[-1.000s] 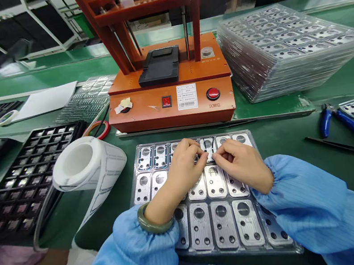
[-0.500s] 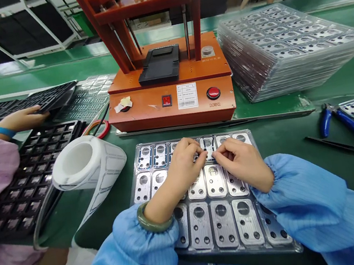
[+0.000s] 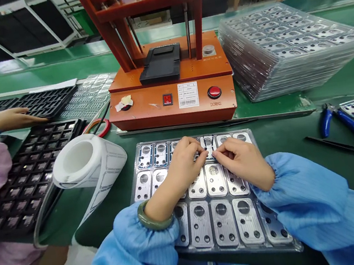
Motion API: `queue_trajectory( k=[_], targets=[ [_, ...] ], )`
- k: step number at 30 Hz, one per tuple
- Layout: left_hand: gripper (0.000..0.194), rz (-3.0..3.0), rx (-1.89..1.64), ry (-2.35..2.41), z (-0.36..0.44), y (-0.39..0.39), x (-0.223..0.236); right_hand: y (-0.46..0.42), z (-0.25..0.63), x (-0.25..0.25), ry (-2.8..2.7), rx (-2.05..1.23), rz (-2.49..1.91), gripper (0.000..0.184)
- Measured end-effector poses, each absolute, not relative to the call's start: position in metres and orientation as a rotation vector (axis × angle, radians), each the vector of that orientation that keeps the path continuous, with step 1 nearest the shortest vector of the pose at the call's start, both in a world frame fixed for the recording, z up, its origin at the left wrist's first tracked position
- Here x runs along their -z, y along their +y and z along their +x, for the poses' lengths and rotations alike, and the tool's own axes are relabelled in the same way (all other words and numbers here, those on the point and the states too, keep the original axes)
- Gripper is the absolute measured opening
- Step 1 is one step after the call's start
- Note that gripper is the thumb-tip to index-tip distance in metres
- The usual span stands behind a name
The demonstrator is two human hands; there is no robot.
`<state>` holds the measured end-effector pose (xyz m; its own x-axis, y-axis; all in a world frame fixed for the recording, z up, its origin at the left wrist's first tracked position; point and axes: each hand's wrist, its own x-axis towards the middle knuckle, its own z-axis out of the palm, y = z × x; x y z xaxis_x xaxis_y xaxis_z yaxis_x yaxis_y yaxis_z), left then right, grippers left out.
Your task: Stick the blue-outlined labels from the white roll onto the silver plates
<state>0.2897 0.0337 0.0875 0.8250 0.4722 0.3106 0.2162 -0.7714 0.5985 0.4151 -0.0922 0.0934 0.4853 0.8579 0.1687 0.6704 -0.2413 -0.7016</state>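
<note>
A clear plastic tray (image 3: 244,252) lies before me, holding rows of silvery metal plates (image 3: 216,182) with round holes. Over its far row, my left hand (image 3: 184,165) is closed in a pinch, thumb against fingertips. Facing it, my right hand (image 3: 245,162) pinches too, its fingertips at the lower end of a thin black strip (image 3: 213,143) on one plate. A second dark line shows by the left fingertips. What lies between the left fingers is too small to make out. Some plates at the far left carry a blue outline (image 3: 145,156).
An orange press (image 3: 146,112) stands behind the tray. Stacked trays (image 3: 288,64) are at the back right, with blue-handled pliers (image 3: 348,122) and black tweezers (image 3: 338,146) nearer. Left are a label roll (image 3: 76,158), black trays (image 3: 34,174) and a co-worker's hand (image 3: 5,120).
My hands keep the same pinched pose over the same plate. The co-worker's hand at the left has drawn back leftward, and the black tray under it lies flatter. People in the background have moved.
</note>
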Motion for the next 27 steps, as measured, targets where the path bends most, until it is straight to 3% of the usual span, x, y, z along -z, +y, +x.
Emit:
queue_trajectory(
  k=[13, 27],
  targets=[
    [0.005, 2.476, -0.586, 0.466, 0.289, 0.035, -0.084, -0.095, 0.429, -0.095, -1.425, -0.406, -2.003, 0.014],
    [0.004, 2.480, -0.555, 0.464, 0.288, 0.036, -0.085, -0.096, 0.428, -0.088, -1.521, -0.219, -1.973, 0.015]
  ],
)
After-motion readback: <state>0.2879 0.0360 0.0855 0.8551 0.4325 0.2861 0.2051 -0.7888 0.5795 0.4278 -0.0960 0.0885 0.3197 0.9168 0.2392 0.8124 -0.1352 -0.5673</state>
